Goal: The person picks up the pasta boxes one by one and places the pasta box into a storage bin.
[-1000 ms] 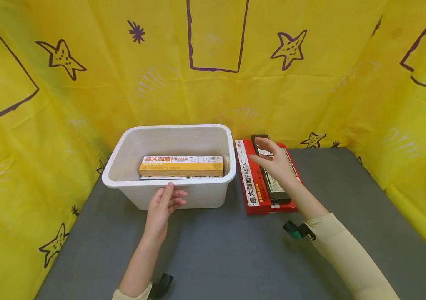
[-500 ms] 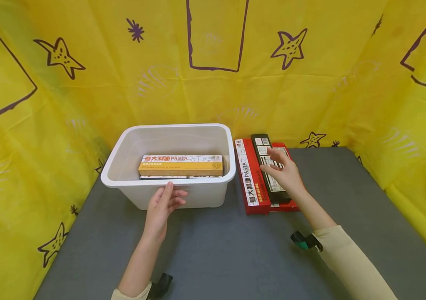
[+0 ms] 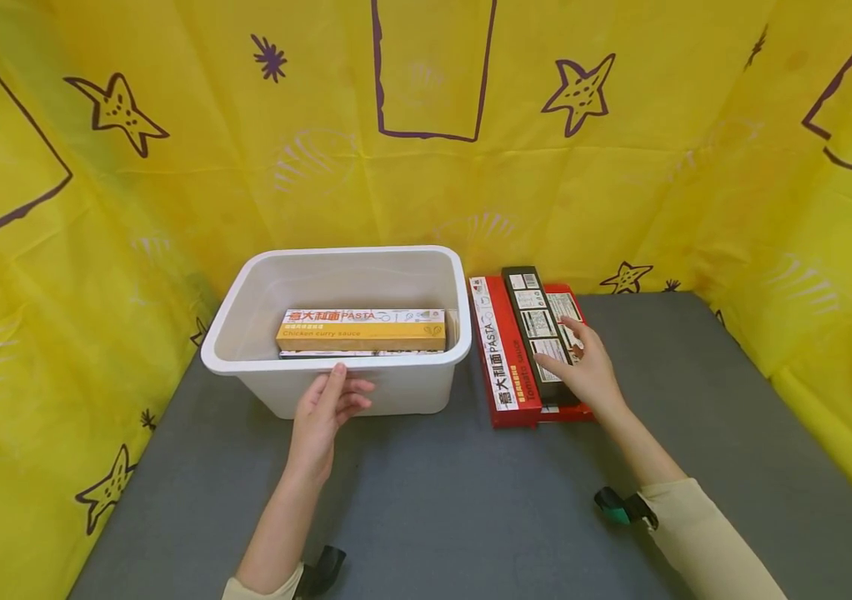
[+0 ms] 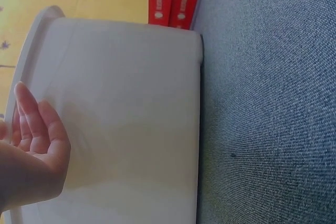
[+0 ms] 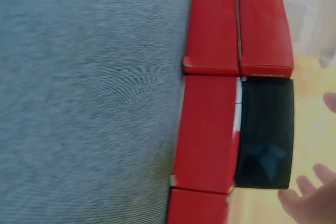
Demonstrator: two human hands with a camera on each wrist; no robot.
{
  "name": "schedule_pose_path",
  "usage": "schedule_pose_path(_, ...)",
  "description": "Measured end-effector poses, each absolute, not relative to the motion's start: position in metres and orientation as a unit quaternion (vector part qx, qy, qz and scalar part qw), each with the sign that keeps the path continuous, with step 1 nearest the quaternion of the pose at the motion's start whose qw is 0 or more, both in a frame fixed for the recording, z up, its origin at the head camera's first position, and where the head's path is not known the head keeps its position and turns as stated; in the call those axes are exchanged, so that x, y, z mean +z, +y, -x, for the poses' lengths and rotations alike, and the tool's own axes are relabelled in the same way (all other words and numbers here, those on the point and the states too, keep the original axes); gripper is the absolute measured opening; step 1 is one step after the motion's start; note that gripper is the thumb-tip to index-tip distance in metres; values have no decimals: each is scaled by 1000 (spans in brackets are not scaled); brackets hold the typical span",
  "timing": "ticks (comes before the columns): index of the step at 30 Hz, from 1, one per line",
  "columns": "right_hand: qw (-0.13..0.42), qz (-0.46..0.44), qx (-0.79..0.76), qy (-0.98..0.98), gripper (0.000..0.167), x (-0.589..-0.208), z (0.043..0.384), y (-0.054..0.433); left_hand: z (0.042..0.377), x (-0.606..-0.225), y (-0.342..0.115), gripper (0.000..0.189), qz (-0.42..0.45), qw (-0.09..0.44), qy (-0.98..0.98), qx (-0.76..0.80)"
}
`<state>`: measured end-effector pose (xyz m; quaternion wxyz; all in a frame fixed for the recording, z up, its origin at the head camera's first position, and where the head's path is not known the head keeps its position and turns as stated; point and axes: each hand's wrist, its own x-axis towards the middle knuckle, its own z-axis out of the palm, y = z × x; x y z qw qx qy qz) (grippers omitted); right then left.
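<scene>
White plastic bin (image 3: 403, 393): upright near the far edge of the grey worktop (image 3: 433, 508), left of centre.
Chicken curry sauce pasta carton (image 3: 362, 335): yellow, lying inside the bin along its long side.
Left hand (image 3: 319, 417): thumb at the bin's near rim, other fingers loosely bent outside the wall, not clenched.
Tomato sauce pasta carton (image 3: 504, 358): red, just right of the bin, pointing towards the far edge.
Black carton (image 3: 534, 321): beside it, printed panels up, on a red carton (image 5: 206, 129).
Right hand (image 3: 587, 371): over the black carton's near half, thumb and fingers spread, gripping nothing; contact looks unlikely.
Good handling: best, I judge, to set thumb and fingers on opposite long sides before squeezing, keep the lift level and leave the red cartons undisturbed; a light left-hand touch should steady the bin.
Hard to make out: the bin's floor and another box under the yellow one, mostly hidden; the rightmost red carton (image 5: 198, 208), cut off in the right wrist view; the black carton's flavour.
</scene>
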<state>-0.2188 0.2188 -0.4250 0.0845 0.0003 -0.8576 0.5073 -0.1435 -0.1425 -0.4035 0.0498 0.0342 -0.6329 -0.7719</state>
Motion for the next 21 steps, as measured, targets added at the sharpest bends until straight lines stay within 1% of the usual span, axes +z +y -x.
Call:
schedule_pose_path(4,69,14,483,-873,86,-430,213,223,144,-403,-143,39,-33,48,-633,-772)
schedule_pose_path(10,36,3,491,-870,99,-440,206,229,143,-403,-142,37,-33,47,-633,-772)
schedule_pose_path(16,8,-3,487,-873,101,-444,201,231,143,-403,-143,40,-33,46,-635,-770)
schedule_pose_path(21,5,-14,496,-868,100,-447,199,231,142,-403,-143,42,-30,47,-637,-769)
